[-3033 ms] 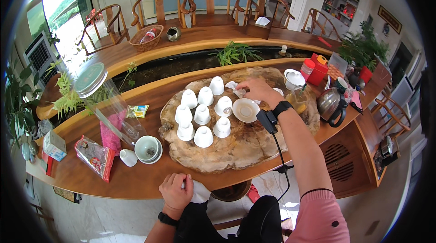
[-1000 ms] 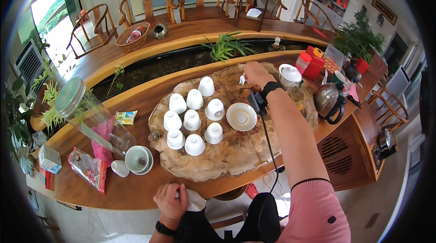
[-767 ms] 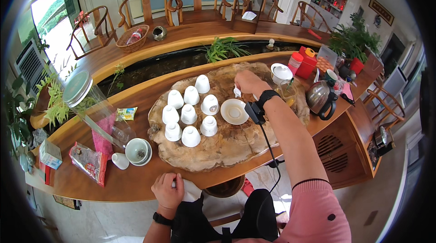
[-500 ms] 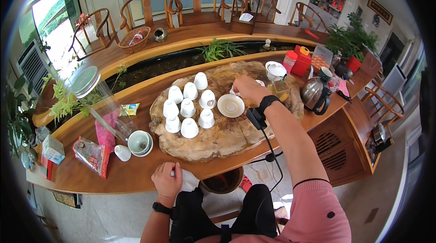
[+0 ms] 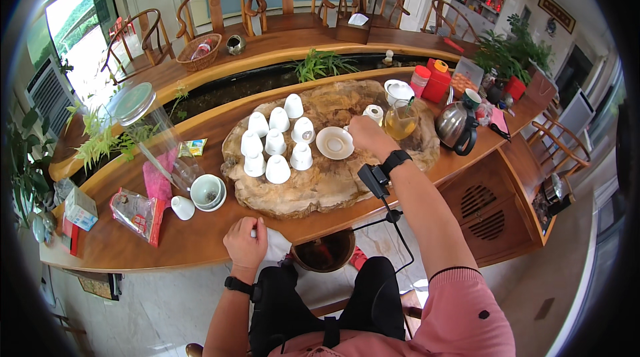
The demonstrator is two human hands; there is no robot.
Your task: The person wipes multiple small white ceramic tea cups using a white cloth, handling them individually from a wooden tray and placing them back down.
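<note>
My left hand (image 5: 245,242) is closed at the table's front edge, gripping a white cloth (image 5: 277,245) that hangs out on its right. My right hand (image 5: 371,137) reaches over the slab with its fingers pressed together at the right rim of a white saucer (image 5: 335,143). What those fingers hold is mostly hidden; a bit of white shows at their tips. Just beyond the hand stands a small white round piece (image 5: 373,114), with a glass pitcher (image 5: 401,122) of yellowish tea to the right. Several white cups (image 5: 278,169) stand upside down left of the saucer.
The stone-like slab (image 5: 313,198) lies on the wooden table (image 5: 220,254). A lidded white bowl (image 5: 399,92) and a steel kettle (image 5: 455,129) stand right. Stacked bowls (image 5: 208,192), a red-edged bag (image 5: 138,214) and a tall clear jar (image 5: 160,137) are left. A bucket (image 5: 325,250) sits below.
My right hand has drawn back a little toward me and right, uncovering the small white round piece behind it. My left hand keeps its grip on the cloth. The view has shifted slightly.
</note>
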